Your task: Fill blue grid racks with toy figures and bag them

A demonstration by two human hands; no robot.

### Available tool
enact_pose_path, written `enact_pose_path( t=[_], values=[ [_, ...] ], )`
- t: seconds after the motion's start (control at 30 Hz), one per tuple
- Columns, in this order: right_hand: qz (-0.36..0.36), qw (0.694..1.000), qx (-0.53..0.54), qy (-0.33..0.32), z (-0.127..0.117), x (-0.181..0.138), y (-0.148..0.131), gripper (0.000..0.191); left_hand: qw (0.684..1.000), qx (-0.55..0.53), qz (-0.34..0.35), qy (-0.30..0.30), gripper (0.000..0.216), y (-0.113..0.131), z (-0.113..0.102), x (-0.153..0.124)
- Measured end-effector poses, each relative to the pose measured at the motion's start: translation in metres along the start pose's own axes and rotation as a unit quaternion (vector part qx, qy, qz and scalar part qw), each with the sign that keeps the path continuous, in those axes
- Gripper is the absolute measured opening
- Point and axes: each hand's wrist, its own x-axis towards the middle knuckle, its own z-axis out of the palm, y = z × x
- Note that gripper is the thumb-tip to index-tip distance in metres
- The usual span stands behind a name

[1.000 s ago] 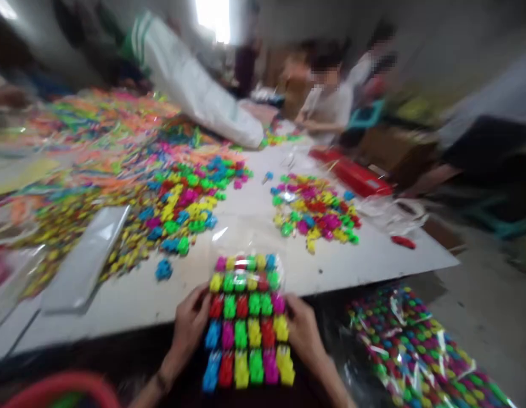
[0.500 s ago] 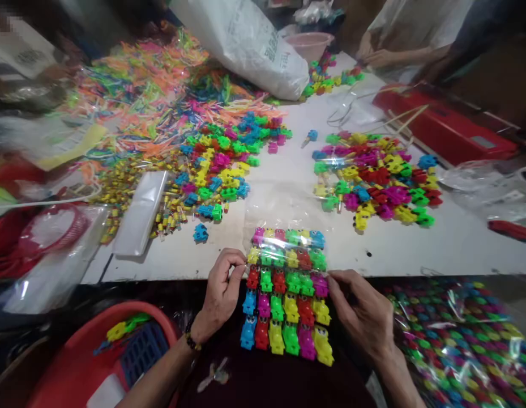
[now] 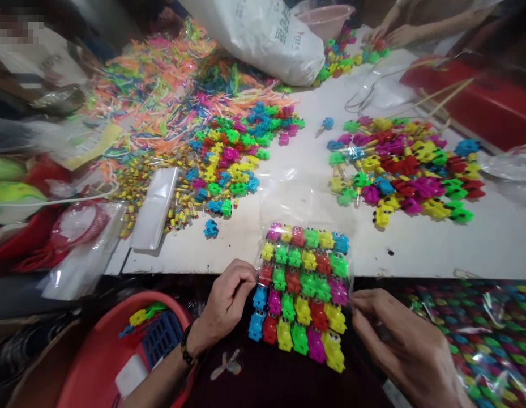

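Note:
In front of me, at the table's front edge, lies a block of small colourful toy cars with eyes (image 3: 303,310), set in several rows. A clear plastic bag (image 3: 307,195) stretches away over the table and covers the upper rows; the lower rows show bare. My left hand (image 3: 229,297) is closed in a pinch at the block's left side, gripping the bag's edge. On the opposite side, my right hand (image 3: 405,334) pinches the bag's edge beside a purple car. What supports the cars from below is hidden.
Loose toy cars lie in a pile (image 3: 407,170) on the right and another (image 3: 235,153) on the left. A stack of clear bags (image 3: 154,209) rests among small yellow parts. A red basin (image 3: 97,340) stands low left. Another person's hands (image 3: 398,35) are at the far right.
Both hands have moved slightly down along the block's sides, the bag's edge with them. The block now sits a little tilted, and the whole view has shifted.

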Motion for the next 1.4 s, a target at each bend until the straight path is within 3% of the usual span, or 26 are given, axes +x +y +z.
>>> enact_pose_path(
  t=[0.4, 0.67, 0.8, 0.97, 1.17, 1.3, 1.4],
  values=[
    [0.046, 0.996, 0.014, -0.073, 0.006, -0.043, -0.021, 0.022, 0.989, 0.029, -0.031, -0.138, 0.018, 0.013, -0.026, -0.038],
    [0.065, 0.985, 0.058, -0.152, -0.006, -0.066, -0.026, 0.023, 0.952, -0.002, -0.111, -0.286, 0.019, 0.032, -0.039, -0.046],
    [0.048, 0.987, 0.075, -0.136, -0.015, -0.062, -0.03, 0.024, 0.95, -0.005, -0.131, -0.285, 0.02, 0.042, -0.047, -0.037],
    [0.045, 0.993, 0.076, -0.077, -0.04, -0.015, -0.024, 0.019, 0.97, 0.006, -0.106, -0.217, 0.019, 0.061, -0.052, 0.016],
    [0.022, 0.996, 0.079, 0.035, -0.08, 0.108, -0.011, 0.018, 0.992, -0.048, -0.043, -0.112, 0.026, 0.084, -0.05, 0.129],
    [-0.016, 0.988, 0.115, 0.101, -0.118, 0.179, -0.027, 0.013, 0.994, -0.1, 0.018, -0.045, 0.023, 0.112, -0.067, 0.192],
    [-0.035, 0.981, 0.133, 0.137, -0.133, 0.221, -0.036, 0.013, 0.994, -0.099, 0.055, -0.006, 0.022, 0.13, -0.077, 0.227]
  ],
)
